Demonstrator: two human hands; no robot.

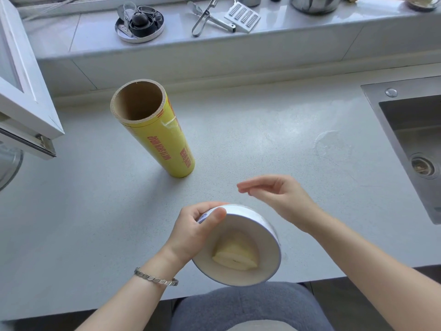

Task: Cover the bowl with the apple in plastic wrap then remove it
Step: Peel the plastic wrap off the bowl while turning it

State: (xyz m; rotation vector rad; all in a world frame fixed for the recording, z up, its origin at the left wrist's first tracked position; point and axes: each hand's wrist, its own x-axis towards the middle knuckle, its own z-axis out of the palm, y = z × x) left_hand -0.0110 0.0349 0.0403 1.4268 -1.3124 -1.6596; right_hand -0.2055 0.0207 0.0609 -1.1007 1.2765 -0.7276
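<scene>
A white bowl (267, 237) with a blue rim holds a pale apple piece (236, 255) and is tilted toward me over the counter's front edge. My left hand (198, 230) grips its far-left rim, thumb on the edge. Just behind the bowl, my right hand (274, 194) hovers with fingers loosely together and apparently nothing in them. I cannot tell whether film covers the bowl. A yellow plastic wrap roll (157, 134) stands upright at the back left, a loose flap of film on its side. A crumpled clear piece of plastic wrap (331, 144) lies on the counter at right.
A steel sink (410, 139) is set into the counter at right. An open window frame (23, 91) juts in at left. The raised sill behind holds a round tin (139, 25), tongs (205, 17) and a grater (242, 16).
</scene>
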